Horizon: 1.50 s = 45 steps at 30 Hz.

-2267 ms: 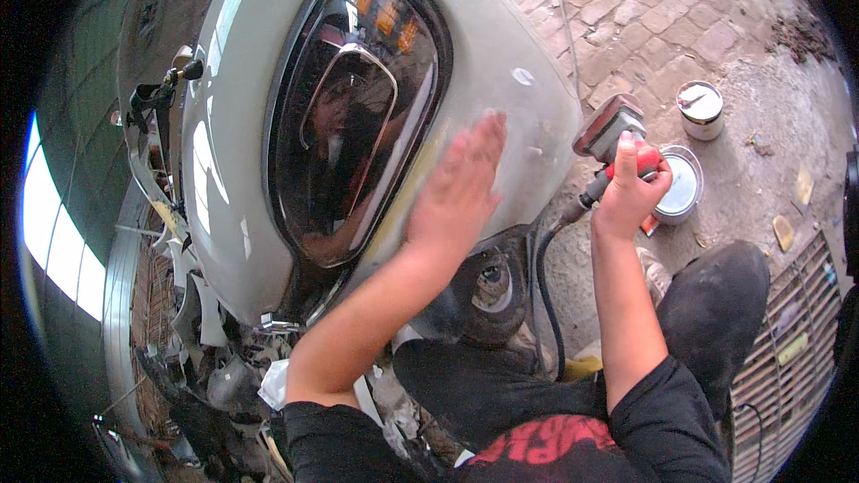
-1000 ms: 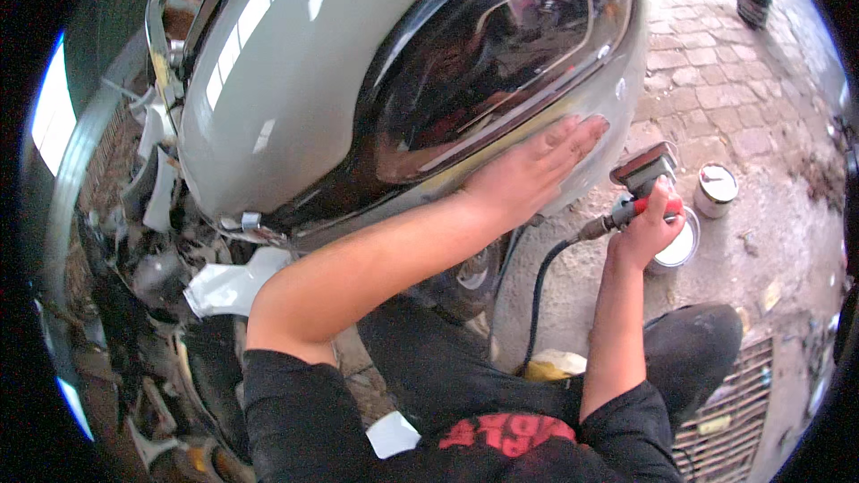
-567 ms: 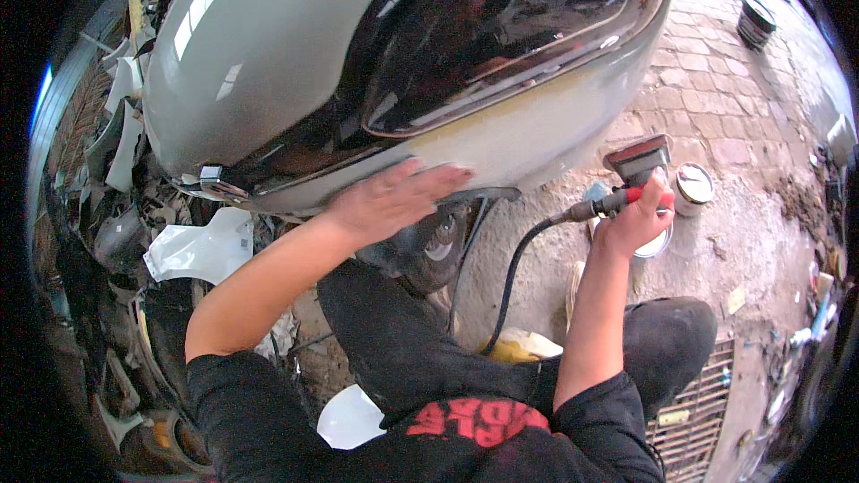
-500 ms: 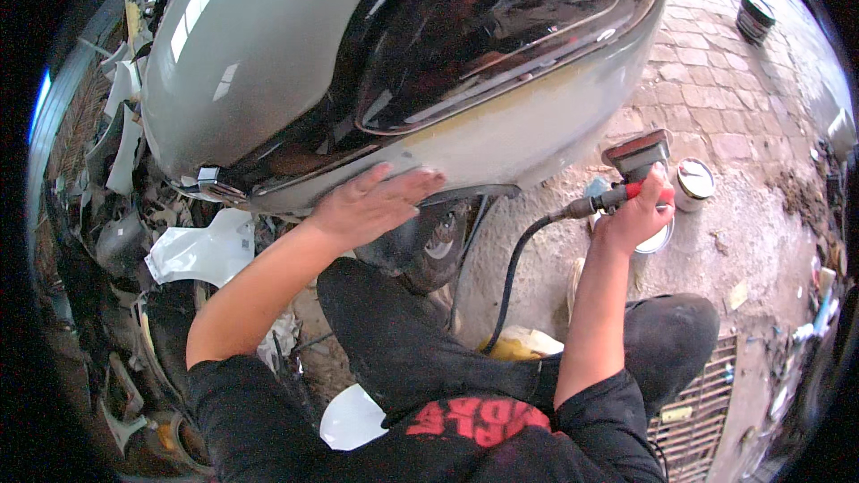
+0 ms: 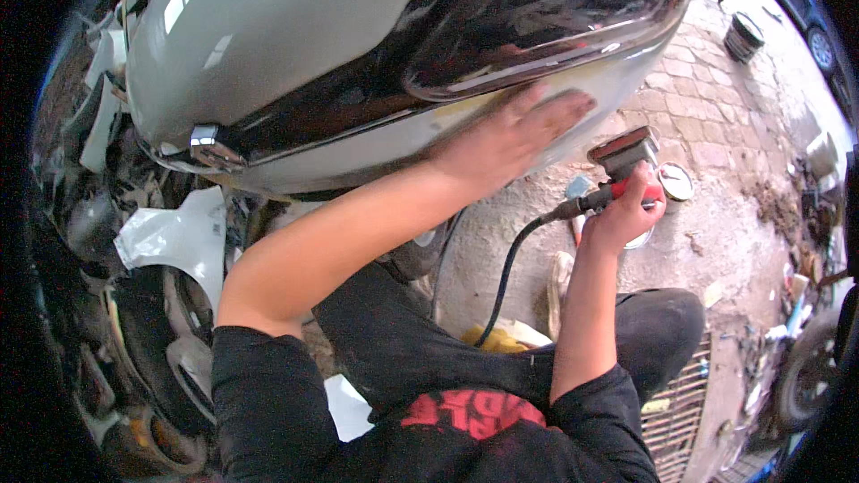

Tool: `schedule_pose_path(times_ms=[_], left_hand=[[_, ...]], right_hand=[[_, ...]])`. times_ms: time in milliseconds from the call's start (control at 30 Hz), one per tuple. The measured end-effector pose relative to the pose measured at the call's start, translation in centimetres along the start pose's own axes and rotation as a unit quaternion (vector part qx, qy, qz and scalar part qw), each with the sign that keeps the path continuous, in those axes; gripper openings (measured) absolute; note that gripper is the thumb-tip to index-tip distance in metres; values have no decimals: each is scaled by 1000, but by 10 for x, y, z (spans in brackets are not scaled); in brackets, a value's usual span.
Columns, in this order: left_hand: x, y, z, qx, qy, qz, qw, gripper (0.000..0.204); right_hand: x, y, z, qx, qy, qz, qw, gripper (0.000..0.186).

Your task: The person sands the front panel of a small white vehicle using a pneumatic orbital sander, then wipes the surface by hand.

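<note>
A grey vehicle body panel (image 5: 233,54) with a dark glossy lamp (image 5: 555,9) fills the upper view; a yellowish filler patch runs below the lamp. My left hand (image 5: 501,139), slightly blurred, lies spread on that lower strip. My right hand (image 5: 635,206) grips a pneumatic sander (image 5: 624,152) by its red-and-dark handle, held off the panel's right side, pad upward. A black hose (image 5: 506,277) runs from the tool down past my legs.
Two cans, a white-lidded one (image 5: 676,182) and a partly hidden one, stand behind the sander. A black bucket (image 5: 743,36) sits on the paving. Loose parts and a white panel (image 5: 179,233) crowd the left. A metal grate (image 5: 680,402) and a wheel (image 5: 810,376) are at lower right.
Since half a second ago, my left hand has moved up and right along the panel. The sander stays in my right hand. The view has shifted slightly; earlier it turned considerably.
</note>
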<state>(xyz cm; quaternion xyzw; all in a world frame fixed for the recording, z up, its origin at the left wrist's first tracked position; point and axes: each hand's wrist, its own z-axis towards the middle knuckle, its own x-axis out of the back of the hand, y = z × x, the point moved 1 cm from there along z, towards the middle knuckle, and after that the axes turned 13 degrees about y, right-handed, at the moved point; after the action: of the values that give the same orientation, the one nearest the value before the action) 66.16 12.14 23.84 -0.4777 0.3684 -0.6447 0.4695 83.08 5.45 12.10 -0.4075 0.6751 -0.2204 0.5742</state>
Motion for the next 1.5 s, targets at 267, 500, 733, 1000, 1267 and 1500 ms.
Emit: schedule_pose_path(times_ms=[267, 500, 733, 1000, 1267, 1500], left_hand=[[-10, 14, -15, 60, 29, 34, 997, 69], [-1, 5, -99, 46, 5, 55, 997, 69], [11, 0, -122, 79, -32, -11, 996, 76], [13, 19, -46, 101, -49, -6, 994, 81], [5, 23, -165, 323, 97, -38, 941, 66], [5, 33, -178, 379, 113, -81, 915, 70]], right_hand=[[7, -9, -4, 63, -64, -46, 995, 44], [4, -12, -8, 74, -64, -49, 994, 48], [29, -16, -21, 165, -94, -137, 972, 55], [31, -20, -38, 439, -257, -238, 827, 68], [21, -21, -80, 483, -400, -189, 756, 78], [8, -8, -104, 488, -408, -178, 751, 75]])
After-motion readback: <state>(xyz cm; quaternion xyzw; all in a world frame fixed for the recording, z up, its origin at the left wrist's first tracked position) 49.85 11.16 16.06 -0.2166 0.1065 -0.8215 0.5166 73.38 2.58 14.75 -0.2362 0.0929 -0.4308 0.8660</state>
